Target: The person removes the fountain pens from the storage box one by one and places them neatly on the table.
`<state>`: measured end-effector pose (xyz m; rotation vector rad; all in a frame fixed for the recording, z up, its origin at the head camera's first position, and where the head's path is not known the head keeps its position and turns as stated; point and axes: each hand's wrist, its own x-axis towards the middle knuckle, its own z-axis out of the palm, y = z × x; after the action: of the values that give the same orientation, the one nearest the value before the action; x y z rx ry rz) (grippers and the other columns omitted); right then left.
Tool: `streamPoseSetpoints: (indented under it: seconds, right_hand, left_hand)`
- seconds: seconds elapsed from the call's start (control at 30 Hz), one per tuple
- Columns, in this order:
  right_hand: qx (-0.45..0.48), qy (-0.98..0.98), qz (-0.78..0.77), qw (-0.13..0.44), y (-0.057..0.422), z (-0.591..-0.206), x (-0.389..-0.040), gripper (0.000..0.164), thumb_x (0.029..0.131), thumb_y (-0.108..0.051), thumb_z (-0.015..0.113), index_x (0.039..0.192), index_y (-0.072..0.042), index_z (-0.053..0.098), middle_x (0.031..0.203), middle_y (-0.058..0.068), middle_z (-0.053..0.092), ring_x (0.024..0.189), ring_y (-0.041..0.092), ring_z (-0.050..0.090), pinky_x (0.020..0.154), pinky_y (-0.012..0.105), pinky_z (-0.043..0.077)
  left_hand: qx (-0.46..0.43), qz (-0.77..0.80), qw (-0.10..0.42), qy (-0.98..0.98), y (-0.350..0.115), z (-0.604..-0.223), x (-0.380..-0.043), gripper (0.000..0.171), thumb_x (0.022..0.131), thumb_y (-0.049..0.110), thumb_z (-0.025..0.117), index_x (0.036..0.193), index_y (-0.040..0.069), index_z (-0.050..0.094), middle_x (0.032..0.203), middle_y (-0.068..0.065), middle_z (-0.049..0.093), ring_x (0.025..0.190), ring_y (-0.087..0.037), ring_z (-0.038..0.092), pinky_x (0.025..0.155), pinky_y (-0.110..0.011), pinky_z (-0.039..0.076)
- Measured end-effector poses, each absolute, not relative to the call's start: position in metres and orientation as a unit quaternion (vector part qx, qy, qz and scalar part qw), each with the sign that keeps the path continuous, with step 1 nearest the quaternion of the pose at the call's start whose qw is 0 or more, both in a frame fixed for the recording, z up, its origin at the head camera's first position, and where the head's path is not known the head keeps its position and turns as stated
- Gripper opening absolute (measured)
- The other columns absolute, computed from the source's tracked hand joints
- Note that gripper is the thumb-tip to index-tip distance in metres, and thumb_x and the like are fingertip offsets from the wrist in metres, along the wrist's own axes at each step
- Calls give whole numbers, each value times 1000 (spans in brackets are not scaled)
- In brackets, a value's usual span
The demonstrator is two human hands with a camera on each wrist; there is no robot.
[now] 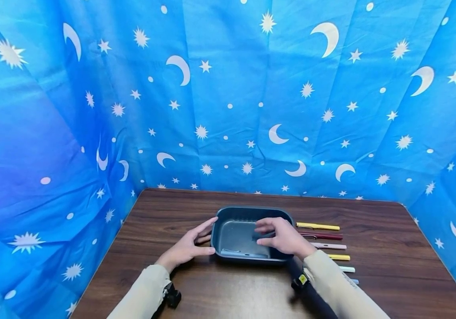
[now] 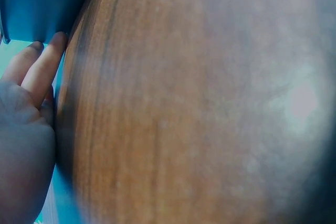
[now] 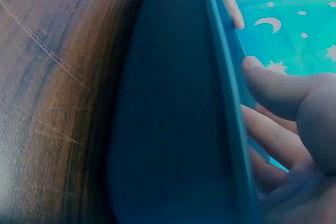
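Note:
A dark blue-grey rectangular tray [image 1: 232, 230] sits on the table, with a light blue pen [image 1: 244, 254] lying inside along its near wall. My left hand [image 1: 188, 247] rests at the tray's left end, fingers extended and thumb apart. In the left wrist view two fingertips meet the tray's side [image 2: 44, 3]. Over the right half of the tray hovers my right hand [image 1: 281, 237], its fingers loosely bent and thumb apart, with nothing seen between them. The right wrist view shows this hand [image 3: 294, 124] just beyond the tray's long near wall [image 3: 173, 103].
Right of the tray, several pens lie in a column: yellow [image 1: 319, 226], dark red [image 1: 327, 236], pale pink [image 1: 331, 246], another yellow [image 1: 339, 257], pale green [image 1: 347, 269] and a blue one partly behind the right sleeve [image 1: 339, 279]. A blue star-and-moon cloth [image 1: 228, 88] hangs behind the brown table [image 1: 164, 208].

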<state>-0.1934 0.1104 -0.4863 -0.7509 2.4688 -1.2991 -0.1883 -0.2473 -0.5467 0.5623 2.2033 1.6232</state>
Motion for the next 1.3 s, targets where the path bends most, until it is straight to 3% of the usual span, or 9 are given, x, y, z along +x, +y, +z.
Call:
streamPoseSetpoints:
  seconds: [0.2,0.4,0.57,0.83,1.3]
  right_hand:
    - [-253,849,-431,170,101,-490,-192,48,94,-9,80,138,2,64,121,11,77,126,33,67,108,59,50]
    - [-267,854,-411,175,98,-493,-193,42,88,-5,85,127,3,71,112,10,80,124,33,68,110,61,46]
    - [-293,858,-389,161,96,-492,-193,36,83,3,86,117,1,76,104,8,81,117,31,71,102,55,54]
    - [-314,875,-348,122,93,-497,-193,32,77,9,88,105,-2,80,92,5,81,91,21,77,89,42,61]
    - [-292,896,-322,90,86,-501,-192,27,75,5,90,99,-6,81,81,1,77,81,19,73,88,49,59]
  left_hand:
    - [199,572,172,777,-246,-547,-189,85,97,19,78,165,40,31,172,-6,28,148,-35,46,117,-55,43]
    - [203,572,172,776,-246,-546,-190,85,97,18,78,165,40,31,173,-4,28,149,-34,44,116,-55,43]
    - [203,571,168,778,-246,-544,-191,85,97,18,78,165,40,31,172,-6,30,150,-34,44,117,-57,42]
    - [204,571,170,777,-246,-544,-190,86,98,17,78,166,38,30,172,-9,30,149,-36,45,117,-56,42]
    - [204,573,172,775,-247,-546,-188,85,97,18,78,166,37,31,171,-9,30,149,-36,45,116,-56,43]
